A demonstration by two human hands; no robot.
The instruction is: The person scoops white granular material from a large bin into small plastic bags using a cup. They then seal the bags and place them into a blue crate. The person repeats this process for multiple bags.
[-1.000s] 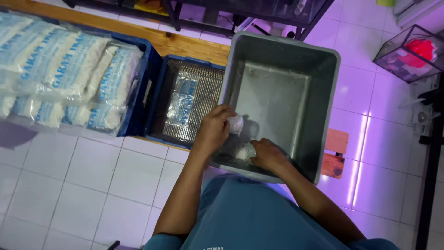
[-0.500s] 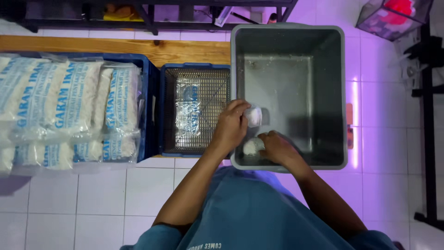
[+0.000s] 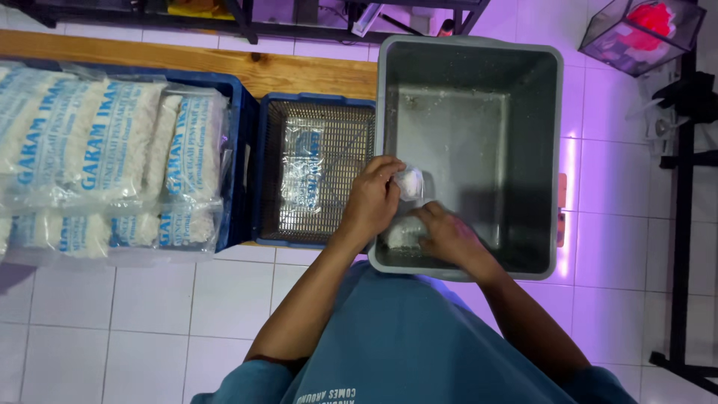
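Observation:
A big grey plastic tub (image 3: 550, 157) stands on the tiled floor in front of me, with white grains scattered over its bottom. My left hand (image 3: 372, 202) grips the top of a small clear plastic bag (image 3: 409, 183) at the tub's near left corner. My right hand (image 3: 447, 236) reaches down inside the tub, fingers curled in a small heap of white grains (image 3: 404, 233) beside the bag. Whether the right hand holds anything cannot be made out.
Left of the tub is a small blue basket (image 3: 314, 103) with one flat empty clear bag (image 3: 301, 176) in it. Further left, a blue crate (image 3: 241, 135) holds several filled white bags (image 3: 112, 164). A wooden board (image 3: 187, 63), a black metal rack and a glass case (image 3: 642, 34) lie beyond.
My head view has swung so the tub now sits square and upright in frame. Both hands stay at the tub's near left corner, the left still on the small bag.

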